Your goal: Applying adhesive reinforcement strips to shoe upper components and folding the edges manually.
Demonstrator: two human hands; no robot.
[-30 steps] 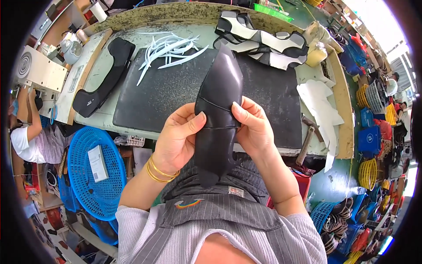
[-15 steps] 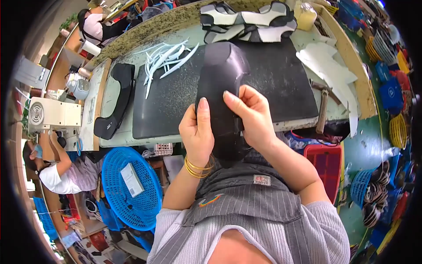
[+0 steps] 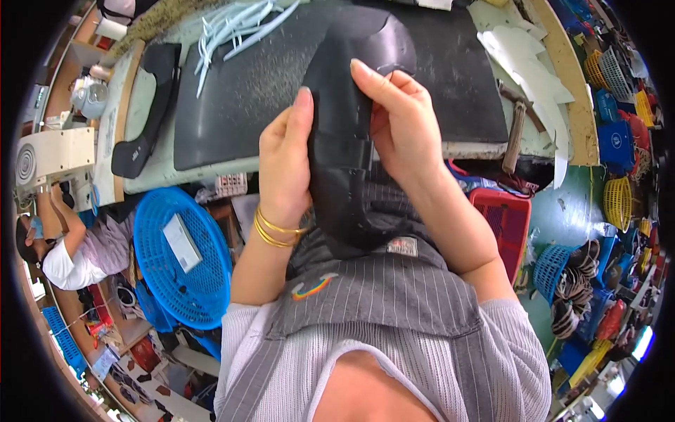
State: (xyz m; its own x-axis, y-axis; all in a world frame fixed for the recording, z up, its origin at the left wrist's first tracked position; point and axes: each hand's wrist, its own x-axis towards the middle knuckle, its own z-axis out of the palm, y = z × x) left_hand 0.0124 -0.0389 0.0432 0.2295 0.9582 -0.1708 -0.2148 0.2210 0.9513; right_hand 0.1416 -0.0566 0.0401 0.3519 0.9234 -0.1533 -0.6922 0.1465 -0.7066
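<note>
A black, leather-like shoe upper (image 3: 341, 133) is held upright in front of my apron, its broad rounded end over the worktable and its lower end against my lap. My left hand (image 3: 283, 158) grips its left edge, thumb lying along the front. On the right edge, my right hand (image 3: 409, 123) pinches it between thumb and curled fingers. Behind it lies a black mat (image 3: 232, 116) dusted with pale specks. Light blue strips (image 3: 228, 32) lie piled on the mat's far left. Another curved black piece (image 3: 158, 98) rests on the table left of the mat.
To the right are a hammer (image 3: 515, 137) at the table edge and white sheet scraps (image 3: 520, 67). Below the table stand a blue basket (image 3: 151, 235) with a white box (image 3: 181, 243) in it, and a red crate (image 3: 510, 214). A person (image 3: 77, 260) works at a beige machine (image 3: 63, 158) on the left.
My view has tilted, so the table sits higher in the picture. Both hands have slid up the shoe upper's picture position with it, and it looks more bent open at the top.
</note>
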